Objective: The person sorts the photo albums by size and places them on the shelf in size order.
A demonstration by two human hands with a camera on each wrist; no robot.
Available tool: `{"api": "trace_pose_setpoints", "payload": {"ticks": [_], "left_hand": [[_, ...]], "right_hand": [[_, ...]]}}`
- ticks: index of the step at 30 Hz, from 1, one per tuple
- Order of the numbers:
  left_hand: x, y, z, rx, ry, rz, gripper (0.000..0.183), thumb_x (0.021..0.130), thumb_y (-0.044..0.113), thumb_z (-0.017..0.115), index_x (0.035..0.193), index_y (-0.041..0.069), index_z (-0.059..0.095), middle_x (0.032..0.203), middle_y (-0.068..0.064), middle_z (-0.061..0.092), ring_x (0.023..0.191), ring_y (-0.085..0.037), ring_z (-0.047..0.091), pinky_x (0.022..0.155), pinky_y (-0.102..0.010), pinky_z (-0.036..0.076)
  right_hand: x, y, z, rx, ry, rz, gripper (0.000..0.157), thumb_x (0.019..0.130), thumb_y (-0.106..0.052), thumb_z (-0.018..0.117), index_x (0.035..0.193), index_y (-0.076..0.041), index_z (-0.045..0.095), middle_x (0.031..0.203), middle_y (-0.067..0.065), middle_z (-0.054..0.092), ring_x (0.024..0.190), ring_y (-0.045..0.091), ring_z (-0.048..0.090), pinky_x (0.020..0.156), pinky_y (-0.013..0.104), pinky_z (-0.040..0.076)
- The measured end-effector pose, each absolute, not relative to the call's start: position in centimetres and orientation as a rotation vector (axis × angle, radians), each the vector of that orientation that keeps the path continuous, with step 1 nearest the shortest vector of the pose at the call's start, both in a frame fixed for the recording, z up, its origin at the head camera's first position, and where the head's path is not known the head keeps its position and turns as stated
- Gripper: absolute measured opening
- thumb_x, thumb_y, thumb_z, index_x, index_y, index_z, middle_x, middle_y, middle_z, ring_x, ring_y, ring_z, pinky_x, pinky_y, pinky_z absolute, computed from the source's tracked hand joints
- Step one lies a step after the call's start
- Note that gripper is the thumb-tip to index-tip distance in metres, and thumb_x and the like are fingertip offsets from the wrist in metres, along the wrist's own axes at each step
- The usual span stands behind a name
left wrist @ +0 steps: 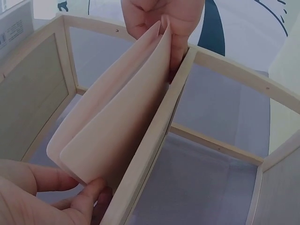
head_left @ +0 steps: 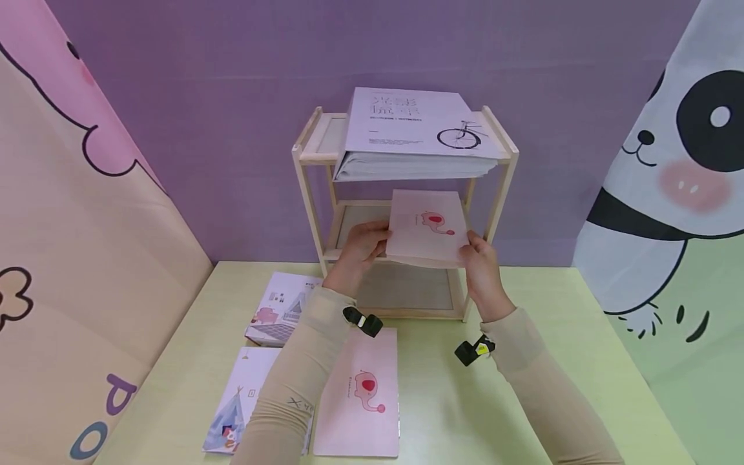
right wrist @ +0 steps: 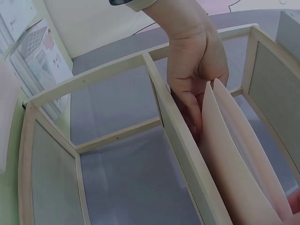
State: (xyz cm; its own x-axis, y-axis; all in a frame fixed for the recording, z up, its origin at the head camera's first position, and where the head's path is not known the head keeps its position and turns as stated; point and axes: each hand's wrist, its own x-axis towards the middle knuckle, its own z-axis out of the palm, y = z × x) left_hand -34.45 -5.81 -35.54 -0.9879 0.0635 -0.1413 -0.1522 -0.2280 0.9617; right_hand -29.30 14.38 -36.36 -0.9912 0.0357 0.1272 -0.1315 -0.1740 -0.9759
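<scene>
Both hands hold a pink notebook (head_left: pixel 427 226) with a red elephant on its cover, at the front of the wooden rack's (head_left: pixel 308 200) middle shelf. Its left edge is pinched by my left hand (head_left: pixel 363 248); the right edge is in the grip of my right hand (head_left: pixel 484 274). In the left wrist view, the notebook's two pale pink layers (left wrist: pixel 112 126) stand slightly apart, close over the shelf's front bar (left wrist: pixel 150 140). The right wrist view shows the left fingers curled at one edge, while only the right fingertips (right wrist: pixel 294 200) show at the corner.
A thick white book (head_left: pixel 413 123) with a bicycle drawing lies on the top shelf, overhanging its front. Another pink elephant notebook (head_left: pixel 360 400) lies on the table before the rack. Two illustrated books (head_left: pixel 281 303) lie at the left, the nearer partly behind the left sleeve.
</scene>
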Motion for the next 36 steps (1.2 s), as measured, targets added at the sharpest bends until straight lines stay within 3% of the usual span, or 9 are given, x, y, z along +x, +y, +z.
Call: {"api": "trace_pose_setpoints", "payload": {"ticks": [2, 6, 13, 16, 19, 23, 26, 29, 36], "left_hand": [[-34.3, -5.8, -35.5, -0.095, 1.875, 2.350, 0.038, 0.090, -0.008, 0.052, 0.129, -0.008, 0.052, 0.125, -0.024, 0.056, 0.085, -0.015, 0.063, 0.072, -0.024, 0.053], [-37.7, -6.4, -39.3, 0.050, 1.943, 2.377, 0.033, 0.081, -0.009, 0.062, 0.114, -0.005, 0.064, 0.102, -0.015, 0.067, 0.082, -0.019, 0.066, 0.067, -0.029, 0.055], [-42.3, -5.7, -43.9, -0.027, 2.114, 2.261, 0.046, 0.081, -0.012, 0.057, 0.126, -0.004, 0.056, 0.117, -0.016, 0.061, 0.093, -0.024, 0.062, 0.074, -0.035, 0.054], [-44.1, -6.0, -46.5, 0.063, 2.087, 2.335, 0.047, 0.075, -0.013, 0.060, 0.121, -0.003, 0.060, 0.106, -0.010, 0.064, 0.087, -0.018, 0.061, 0.066, -0.029, 0.051], [-43.7, -5.6, -46.6, 0.084, 2.101, 2.349, 0.049, 0.073, -0.013, 0.059, 0.121, -0.005, 0.059, 0.109, -0.011, 0.062, 0.093, -0.018, 0.058, 0.071, -0.028, 0.050], [-39.7, -4.6, -43.4, 0.074, 2.117, 2.361, 0.055, 0.074, -0.018, 0.051, 0.128, -0.013, 0.049, 0.130, -0.021, 0.052, 0.112, -0.024, 0.051, 0.085, -0.032, 0.049], [-38.7, -4.2, -42.7, 0.101, 2.102, 2.414, 0.057, 0.073, -0.021, 0.047, 0.129, -0.014, 0.046, 0.133, -0.020, 0.050, 0.114, -0.022, 0.050, 0.087, -0.031, 0.048], [-39.6, -4.0, -44.0, 0.189, 2.096, 2.484, 0.061, 0.068, -0.020, 0.044, 0.129, -0.014, 0.047, 0.126, -0.017, 0.055, 0.103, -0.018, 0.053, 0.078, -0.026, 0.049], [-32.4, -2.7, -36.5, 0.007, 2.147, 2.399, 0.065, 0.069, -0.026, 0.036, 0.134, -0.017, 0.036, 0.136, -0.027, 0.044, 0.118, -0.031, 0.045, 0.091, -0.032, 0.042]], "right_hand": [[-29.3, 14.6, -36.3, 0.146, -2.009, 2.284, 0.055, 0.091, 0.006, 0.026, 0.143, 0.015, 0.008, 0.153, 0.026, 0.010, 0.142, 0.026, 0.009, 0.115, 0.037, 0.012], [-29.4, 14.8, -36.3, 0.184, -2.133, 2.205, 0.054, 0.093, 0.006, 0.025, 0.142, 0.015, 0.008, 0.152, 0.027, 0.010, 0.142, 0.028, 0.009, 0.115, 0.038, 0.012], [-29.7, 14.9, -36.3, 0.186, -2.261, 2.062, 0.053, 0.092, 0.008, 0.027, 0.142, 0.015, 0.012, 0.151, 0.027, 0.011, 0.141, 0.030, 0.010, 0.114, 0.039, 0.014], [-29.8, 14.9, -36.3, 0.186, -2.264, 2.041, 0.053, 0.091, 0.008, 0.027, 0.142, 0.015, 0.013, 0.151, 0.028, 0.013, 0.141, 0.031, 0.011, 0.114, 0.039, 0.014], [-29.7, 14.9, -36.2, 0.158, -2.263, 2.019, 0.052, 0.091, 0.009, 0.028, 0.141, 0.015, 0.016, 0.150, 0.028, 0.015, 0.140, 0.031, 0.014, 0.114, 0.040, 0.016], [-29.7, 14.9, -36.0, 0.132, -2.260, 1.989, 0.052, 0.091, 0.009, 0.028, 0.141, 0.015, 0.018, 0.150, 0.028, 0.018, 0.139, 0.030, 0.016, 0.113, 0.040, 0.018], [-29.9, 14.8, -36.0, 0.138, -2.257, 1.977, 0.052, 0.091, 0.008, 0.029, 0.141, 0.015, 0.017, 0.150, 0.027, 0.018, 0.139, 0.030, 0.016, 0.113, 0.040, 0.017], [-29.9, 14.8, -36.0, 0.143, -2.260, 1.971, 0.051, 0.092, 0.007, 0.029, 0.142, 0.014, 0.018, 0.150, 0.027, 0.018, 0.140, 0.030, 0.016, 0.113, 0.041, 0.017], [-29.7, 14.9, -36.4, 0.174, -2.315, 1.876, 0.051, 0.094, 0.004, 0.029, 0.143, 0.013, 0.018, 0.150, 0.026, 0.018, 0.140, 0.030, 0.018, 0.113, 0.040, 0.019]]}}
